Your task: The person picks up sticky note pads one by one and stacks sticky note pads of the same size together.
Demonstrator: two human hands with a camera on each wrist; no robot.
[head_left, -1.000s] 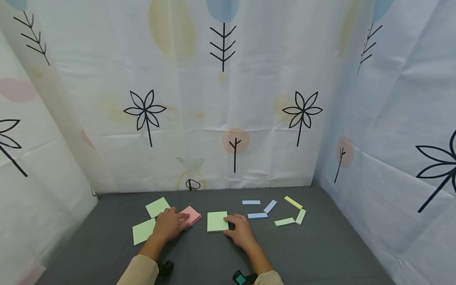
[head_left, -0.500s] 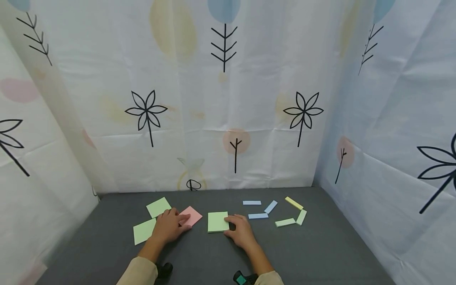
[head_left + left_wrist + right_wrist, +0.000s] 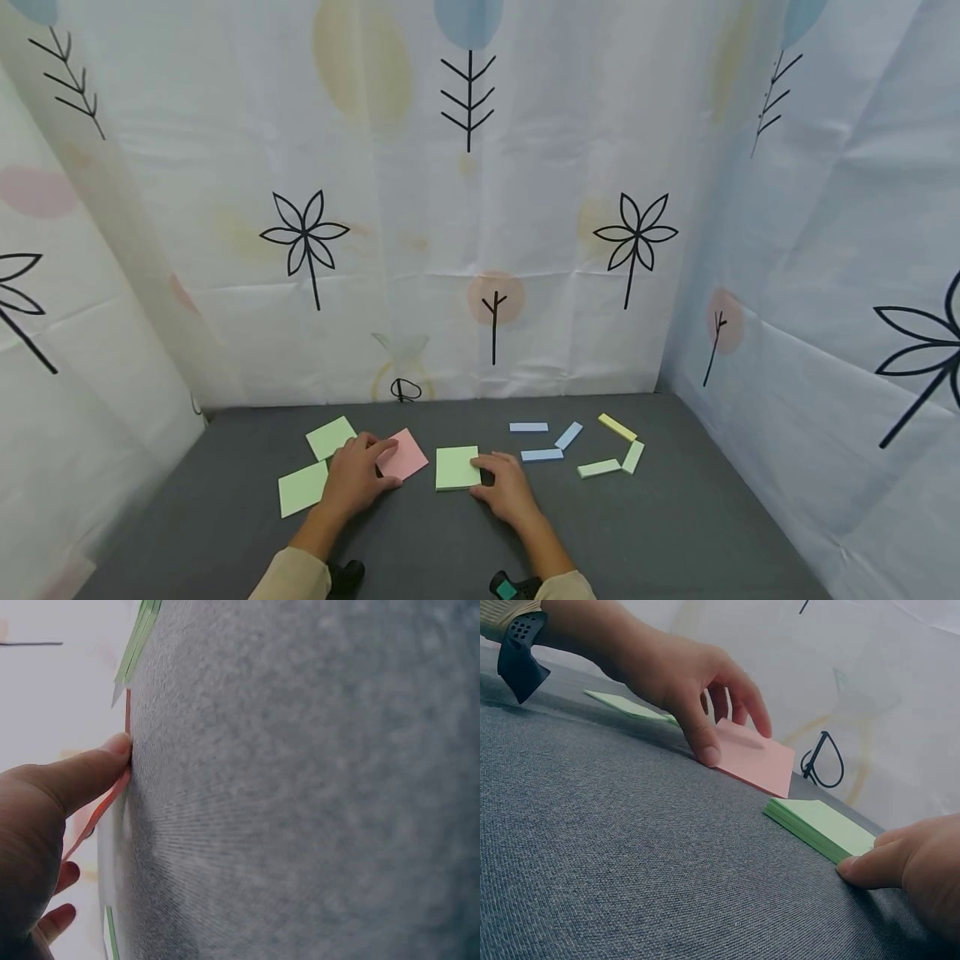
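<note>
A pink sticky note [image 3: 408,457] lies left of centre on the grey table [image 3: 675,533]. My left hand [image 3: 358,479] pinches it, fingers arched over its top and thumb at its near edge. In the right wrist view the pink note [image 3: 761,759] sits under those fingers of the left hand [image 3: 690,682]. The left wrist view shows the thumb [image 3: 82,776] against the pink note's edge [image 3: 96,816], which stands slightly off the cloth. My right hand [image 3: 506,490] rests against the right side of a green note pad [image 3: 457,467]; its thumb [image 3: 881,866] touches the green pad [image 3: 821,825].
Two loose green sheets [image 3: 330,437] [image 3: 302,488] lie left of my left hand. Right of the pad are blue strips [image 3: 542,455], a yellow strip [image 3: 617,427] and green strips [image 3: 598,468]. Patterned curtains [image 3: 480,250] wall the table on three sides.
More of the pink note's face shows now, and it has turned a little under my left hand's fingers. My right hand and the green pad have stayed put.
</note>
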